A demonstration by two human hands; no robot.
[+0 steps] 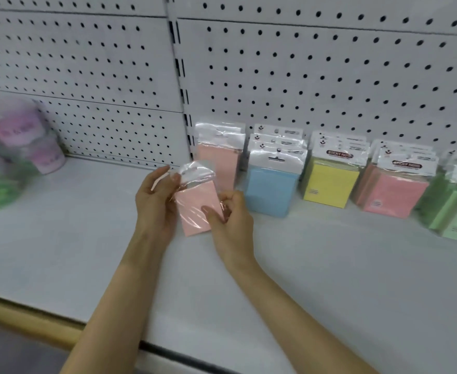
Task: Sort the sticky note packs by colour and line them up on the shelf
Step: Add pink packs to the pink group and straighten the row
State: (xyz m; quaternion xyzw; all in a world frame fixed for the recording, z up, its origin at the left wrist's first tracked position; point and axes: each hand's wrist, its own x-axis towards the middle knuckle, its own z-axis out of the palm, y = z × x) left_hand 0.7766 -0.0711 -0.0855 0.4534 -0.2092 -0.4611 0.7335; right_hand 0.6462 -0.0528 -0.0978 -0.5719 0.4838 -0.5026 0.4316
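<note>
A pale pink sticky note pack in clear wrap hangs between both my hands above the white shelf. My left hand grips its left side and top flap. My right hand pinches its lower right corner. Against the pegboard stand rows of packs: pale pink, blue, yellow, deeper pink and green. The held pack is just in front and left of the pale pink row.
A clear plastic bag with pink, purple and green items lies at the shelf's far left. The white pegboard back wall rises behind the rows. A wooden-coloured shelf edge runs along the lower left.
</note>
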